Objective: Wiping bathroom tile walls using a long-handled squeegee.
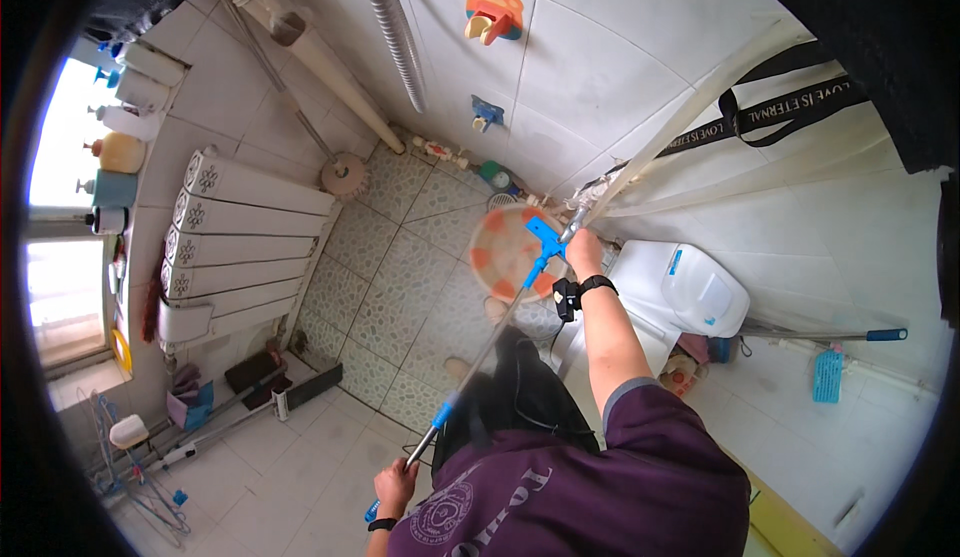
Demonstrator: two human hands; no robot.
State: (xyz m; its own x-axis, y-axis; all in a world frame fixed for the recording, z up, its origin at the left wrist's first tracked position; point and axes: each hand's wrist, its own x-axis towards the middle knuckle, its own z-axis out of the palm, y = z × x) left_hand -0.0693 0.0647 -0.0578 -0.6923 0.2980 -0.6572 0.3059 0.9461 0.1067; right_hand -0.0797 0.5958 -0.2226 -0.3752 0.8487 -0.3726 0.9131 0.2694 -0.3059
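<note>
My left hand is closed around the lower end of a long silver mop pole with blue joints and a blue T-shaped head. The pole slants up and away across my front, with no cloth or pad visible on its head. Higher up, my right hand has its fingers curled beside that head, against a silver metal fitting. Which of the two it grips I cannot make out. Just beyond and below the head stands a round orange-and-white basin on the tiled floor.
A white radiator lines the left wall, below a sill with several bottles. A white fixture with a lid stands to my right. Black straps hang at the upper right. Poles and a brush head lie at the left.
</note>
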